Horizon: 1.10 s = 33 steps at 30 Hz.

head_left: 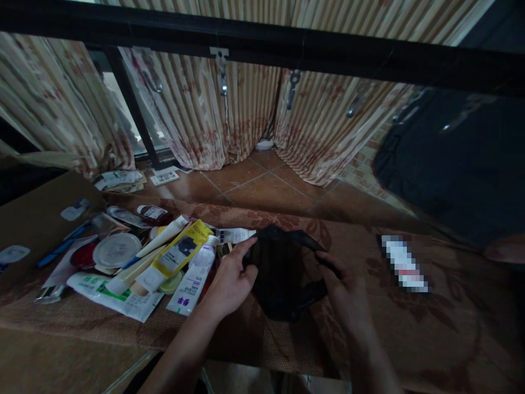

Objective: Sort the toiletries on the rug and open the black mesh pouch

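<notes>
Both hands grip a black pouch (283, 279) on the desk (451, 328): left hand (232, 282) & right hand (348, 287) at opposite sides, tubes (180, 262) nearby.

Striped beige curtains with reddish stains (213, 115) hung behind a black metal rail (287, 46). Terracotta floor tiles (262, 189) lay beyond the bench's brown patterned cloth (451, 323); light was dim.

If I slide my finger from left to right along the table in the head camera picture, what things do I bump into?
Blue pen → round clear lid → yellow packet → left hand → black bag, held by both hands → right hand → blurred small item.
</notes>
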Each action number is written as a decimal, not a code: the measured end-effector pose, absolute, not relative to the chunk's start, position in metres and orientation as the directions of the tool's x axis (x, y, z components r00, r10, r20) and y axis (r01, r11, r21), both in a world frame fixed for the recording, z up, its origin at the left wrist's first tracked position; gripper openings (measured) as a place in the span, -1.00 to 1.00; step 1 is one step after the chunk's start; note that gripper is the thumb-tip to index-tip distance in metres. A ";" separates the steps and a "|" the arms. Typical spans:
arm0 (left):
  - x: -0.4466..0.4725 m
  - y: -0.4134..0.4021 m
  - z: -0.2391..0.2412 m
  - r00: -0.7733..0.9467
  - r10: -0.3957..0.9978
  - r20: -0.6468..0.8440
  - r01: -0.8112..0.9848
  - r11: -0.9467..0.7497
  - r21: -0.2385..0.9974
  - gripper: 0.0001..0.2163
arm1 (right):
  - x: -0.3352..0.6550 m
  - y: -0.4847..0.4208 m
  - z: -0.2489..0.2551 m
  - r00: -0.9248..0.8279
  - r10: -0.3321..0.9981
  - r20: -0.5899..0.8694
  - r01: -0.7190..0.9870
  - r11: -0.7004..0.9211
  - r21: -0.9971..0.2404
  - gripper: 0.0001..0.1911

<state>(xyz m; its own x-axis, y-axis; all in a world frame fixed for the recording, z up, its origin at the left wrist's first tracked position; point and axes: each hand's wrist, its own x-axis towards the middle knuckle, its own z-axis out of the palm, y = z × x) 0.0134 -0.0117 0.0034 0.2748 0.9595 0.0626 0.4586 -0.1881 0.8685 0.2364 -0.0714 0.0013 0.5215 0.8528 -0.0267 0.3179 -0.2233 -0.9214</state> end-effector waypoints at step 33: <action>0.016 -0.022 0.010 0.396 0.866 0.306 0.294 -0.435 0.851 -0.68 | 0.225 -0.068 0.002 0.564 0.824 -0.047 0.038 -0.083 -0.996 -0.80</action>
